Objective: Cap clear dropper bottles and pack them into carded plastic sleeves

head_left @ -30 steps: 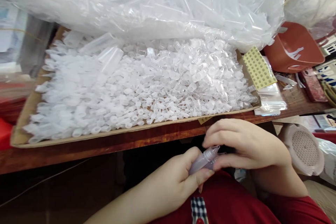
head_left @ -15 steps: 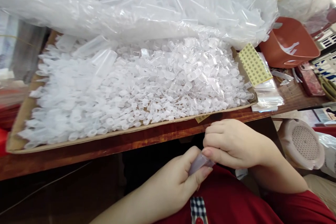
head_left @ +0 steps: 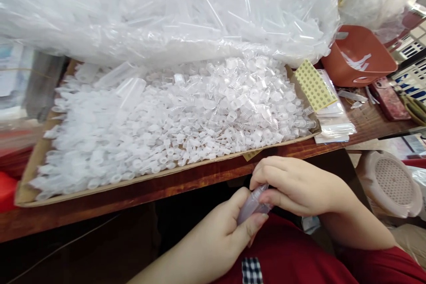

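Observation:
Just below the table edge, my left hand [head_left: 229, 230] is closed around a clear plastic tube [head_left: 249, 206]. My right hand [head_left: 293, 186] pinches the upper end of that same tube between thumb and fingers, which partly cover it. Whether a cap sits on that end I cannot make out. Beyond my hands lies a shallow cardboard tray [head_left: 100, 191] filled with loose translucent plastic parts. Small white caps or nozzles [head_left: 156, 142] fill its left and middle, and clear threaded pieces [head_left: 256, 97] are heaped on the right.
A large clear bag [head_left: 166, 13] of plastic tubes rests behind the tray. To the right are a yellow sticker sheet [head_left: 314, 85], small clear bags [head_left: 334, 126], an orange bin [head_left: 362, 49] and a phone-like red object [head_left: 391, 100]. A pale perforated stool [head_left: 396, 182] stands at lower right.
My right hand's fingers have lifted and opened slightly around the tube's end, so more of the tube shows. My left hand keeps its grip. The view has shifted a little.

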Demonstrator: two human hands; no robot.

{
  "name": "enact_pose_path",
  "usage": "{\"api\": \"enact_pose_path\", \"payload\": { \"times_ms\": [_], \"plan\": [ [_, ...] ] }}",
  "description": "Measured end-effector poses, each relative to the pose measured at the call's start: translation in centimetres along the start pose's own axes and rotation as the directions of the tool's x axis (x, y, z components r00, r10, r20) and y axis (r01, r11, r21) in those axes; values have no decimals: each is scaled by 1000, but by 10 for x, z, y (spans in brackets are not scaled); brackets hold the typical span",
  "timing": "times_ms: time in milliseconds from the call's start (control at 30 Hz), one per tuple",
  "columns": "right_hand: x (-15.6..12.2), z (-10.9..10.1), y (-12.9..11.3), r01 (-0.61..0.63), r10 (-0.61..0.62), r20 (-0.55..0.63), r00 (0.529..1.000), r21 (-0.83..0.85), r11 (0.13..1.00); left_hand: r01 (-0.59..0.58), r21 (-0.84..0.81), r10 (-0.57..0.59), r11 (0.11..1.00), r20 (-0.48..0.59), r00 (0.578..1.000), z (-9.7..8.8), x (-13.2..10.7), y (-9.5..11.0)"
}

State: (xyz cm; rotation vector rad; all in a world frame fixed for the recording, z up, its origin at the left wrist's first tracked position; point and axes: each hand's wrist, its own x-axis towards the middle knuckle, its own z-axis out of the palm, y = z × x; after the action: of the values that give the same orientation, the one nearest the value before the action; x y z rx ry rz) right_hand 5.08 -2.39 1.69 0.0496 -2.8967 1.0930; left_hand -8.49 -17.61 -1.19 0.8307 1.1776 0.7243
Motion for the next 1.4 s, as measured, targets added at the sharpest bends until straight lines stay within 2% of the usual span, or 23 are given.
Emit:
{"api": "enact_pose_path", "payload": {
  "times_ms": [100, 200, 333, 400, 500, 633, 833, 967, 1033, 1067, 1100, 1133, 1167, 1200, 1233, 1267, 1300, 1400],
  "plan": [
    [-7, -1, -1, 26, -26, -16, 1000, 42, 999, 12, 21, -13, 1000, 31, 999, 4, 0, 1],
    [-13, 1, -2, -34, 34, -18, 999, 17, 999, 21, 55, -22, 998, 15, 1000, 9, 1, 3],
    [-25, 1, 2, 21, -11, -54, 998, 176, 984, 37, 165, -37, 986, -1, 999, 12, 1, 12],
    [-32, 0, 3, 8, 3, -57, 998, 199, 980, 65, 231, -68, 971, 4, 998, 14, 2, 16],
    [-40, -2, 2, -71, 77, -38, 996, 128, 989, 111, 290, -113, 951, -9, 994, 17, 6, 21],
    [-44, 0, 3, -76, 78, -28, 997, 54, 996, 103, 307, -95, 946, -39, 995, 22, 12, 25],
    [-46, 1, 5, -92, 80, -126, 989, -96, 991, 58, 292, -50, 955, -35, 998, 25, 22, 28],
    [-49, 3, 8, -132, 120, -179, 977, -62, 989, 84, 250, -76, 965, -42, 996, 26, 27, 27],
    [-50, 7, 11, -146, 155, -246, 957, 56, 988, 68, 180, -61, 981, -47, 997, 26, 30, 26],
    [-50, 10, 12, -149, 195, -308, 931, 166, 975, 44, 111, -38, 993, -53, 998, 27, 32, 27],
    [-51, 14, 13, -132, 250, -393, 885, 304, 944, 8, 14, -7, 1000, -62, 998, 27, 34, 28],
    [-51, 18, 14, -90, 326, -483, 813, 449, 889, -35, -110, 27, 993, -76, 997, 28, 36, 29],
    [-52, 23, 14, -29, 417, -556, 719, 576, 817, -78, -244, 57, 967, -93, 994, 28, 38, 31],
    [-53, 27, 15, 40, 499, -597, 628, 666, 745, -117, -371, 80, 921, -115, 990, 29, 40, 35],
    [-55, 32, 15, 94, 559, -606, 566, 721, 686, -144, -477, 88, 867, -139, 986, 29, 42, 39],
    [-57, 37, 15, 119, 595, -591, 544, 757, 643, -156, -555, 78, 817, -162, 984, 29, 43, 43],
    [-58, 40, 15, 111, 615, -555, 560, 786, 609, -163, -608, 60, 777, -187, 981, 29, 44, 48],
    [-63, 47, 15, 48, 611, -385, 692, 868, 493, -188, -673, 17, 715, -253, 967, 32, 46, 61]
  ]
}}
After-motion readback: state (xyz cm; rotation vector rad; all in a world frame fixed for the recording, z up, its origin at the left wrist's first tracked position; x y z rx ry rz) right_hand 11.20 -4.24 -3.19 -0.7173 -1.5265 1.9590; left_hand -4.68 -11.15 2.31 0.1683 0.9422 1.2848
